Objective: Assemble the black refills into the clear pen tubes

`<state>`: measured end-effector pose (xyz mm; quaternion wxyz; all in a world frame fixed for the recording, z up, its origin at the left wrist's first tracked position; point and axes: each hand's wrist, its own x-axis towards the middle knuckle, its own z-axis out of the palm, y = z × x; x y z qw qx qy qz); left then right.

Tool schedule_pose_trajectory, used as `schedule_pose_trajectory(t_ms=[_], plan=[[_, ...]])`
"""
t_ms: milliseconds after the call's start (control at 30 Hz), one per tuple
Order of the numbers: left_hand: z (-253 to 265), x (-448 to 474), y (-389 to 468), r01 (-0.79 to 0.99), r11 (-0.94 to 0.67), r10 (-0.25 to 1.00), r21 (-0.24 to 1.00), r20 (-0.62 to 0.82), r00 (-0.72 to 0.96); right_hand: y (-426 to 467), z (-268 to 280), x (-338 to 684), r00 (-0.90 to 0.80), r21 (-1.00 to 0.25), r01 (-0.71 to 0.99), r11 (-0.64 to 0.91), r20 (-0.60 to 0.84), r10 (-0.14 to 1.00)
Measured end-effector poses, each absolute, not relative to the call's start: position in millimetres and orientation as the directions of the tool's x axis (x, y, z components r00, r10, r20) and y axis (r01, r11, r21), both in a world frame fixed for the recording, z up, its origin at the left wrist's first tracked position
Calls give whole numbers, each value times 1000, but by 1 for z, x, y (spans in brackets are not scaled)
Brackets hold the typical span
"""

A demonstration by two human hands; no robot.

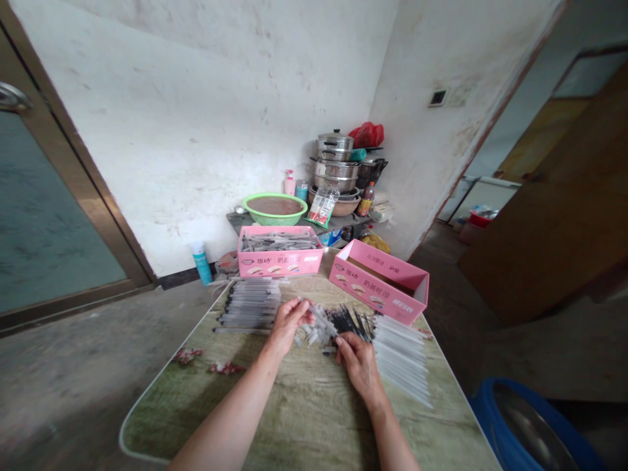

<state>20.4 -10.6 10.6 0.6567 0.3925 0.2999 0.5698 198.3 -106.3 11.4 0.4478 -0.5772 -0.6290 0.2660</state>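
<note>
My left hand (292,322) is closed in a pinch around a small whitish, translucent piece, above a loose pile of similar pieces (318,327) in the middle of the table. Beside that pile, my right hand (360,363) has thumb and forefinger pressed together; what is between them is too small to make out. Black thin sticks (349,320), like pen refills, lie just beyond my right hand. To its right spreads a row of clear slim tubes (400,356). Left of my left hand lies a stack of pen-like sticks (250,304) with dark ends.
At the table's (314,412) far edge stand a pink box (279,263) full of pen-like sticks and another pink box (380,288), tilted in view. Behind are a green basin (275,219) and stacked pots (336,171). A blue tub (510,392) stands at right.
</note>
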Motion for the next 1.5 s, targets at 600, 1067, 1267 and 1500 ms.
schedule_pose_trajectory(t_ms=[600, 1067, 1267, 1500], plan=[[12, 14, -6, -558, -54, 994, 828, 95, 45, -108, 1, 224, 470, -722, 692, -18, 432, 769], [20, 25, -26, -386, 11, 895, 922, 163, 416, -107, 9, 205, 70, -928, 346, 138, 172, 983], [17, 19, -17, -408, -23, 965, 913, 127, 230, -110, 11, 234, 396, -905, 417, 85, 265, 879], [10, 14, -6, -283, -128, 984, 951, 157, 81, -118, -10, 310, 510, -459, 855, -242, 659, 552]])
